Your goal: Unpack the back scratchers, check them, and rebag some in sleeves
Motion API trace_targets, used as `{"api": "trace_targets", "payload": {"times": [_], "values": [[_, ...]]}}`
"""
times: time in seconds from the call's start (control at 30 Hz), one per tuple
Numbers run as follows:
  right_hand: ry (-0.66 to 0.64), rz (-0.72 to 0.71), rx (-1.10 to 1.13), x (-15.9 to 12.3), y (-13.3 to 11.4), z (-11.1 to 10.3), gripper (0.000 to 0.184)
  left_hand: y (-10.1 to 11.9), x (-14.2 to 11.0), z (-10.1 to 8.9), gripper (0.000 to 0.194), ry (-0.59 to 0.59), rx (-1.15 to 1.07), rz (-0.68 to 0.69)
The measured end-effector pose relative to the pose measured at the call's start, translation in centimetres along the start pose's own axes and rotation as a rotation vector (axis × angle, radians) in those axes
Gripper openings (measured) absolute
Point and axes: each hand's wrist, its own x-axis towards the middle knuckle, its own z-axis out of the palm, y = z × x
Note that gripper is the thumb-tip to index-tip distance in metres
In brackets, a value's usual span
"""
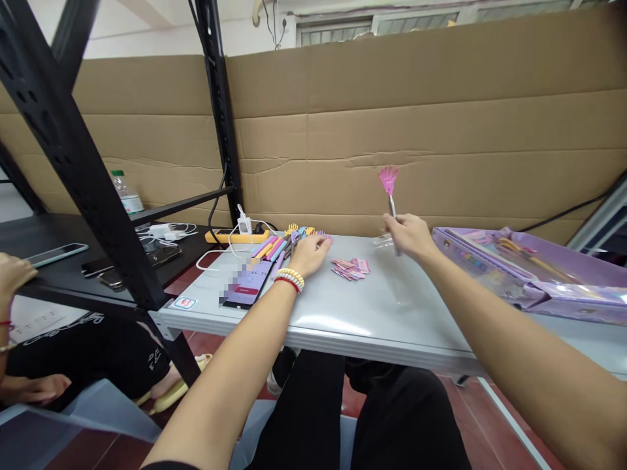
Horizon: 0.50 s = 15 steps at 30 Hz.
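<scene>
My right hand (409,235) is closed around the silvery handle of a back scratcher (388,180) with a pink, hand-shaped head, held upright above the table. Beside its fingers a clear plastic wrapper (383,242) shows faintly. My left hand (311,254) rests at the pile on the left, its fingers curled. A purple hand-shaped head (323,235) pokes out behind those fingertips; what they grip, if anything, is hidden. Yellow hand-shaped heads (292,228) and several coloured sticks (271,247) lie by that hand. Between my hands, small pink printed cards (351,268) are scattered in a heap.
A phone (249,285) lies left of my forearm, near a yellow power strip (235,235) with white cables. On the right stands a purple translucent case (543,274) with things inside. Black shelf posts (83,156) rise at left, where another person's hand (14,273) rests. Cardboard (416,124) walls the back.
</scene>
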Motion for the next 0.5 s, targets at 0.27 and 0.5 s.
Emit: {"api": "trace_targets", "payload": {"times": [0.27, 0.5], "values": [[-0.369, 0.138, 0.972, -7.5, -6.8, 2.3, 0.046, 4.6, -1.7, -0.6, 0.038, -0.182, -0.147, 0.254], [-0.18, 0.226, 1.415, -10.3, -4.0, -1.4, 0.043, 8.4, -7.3, -4.2, 0.04, -0.262, 0.352, 0.175]]}}
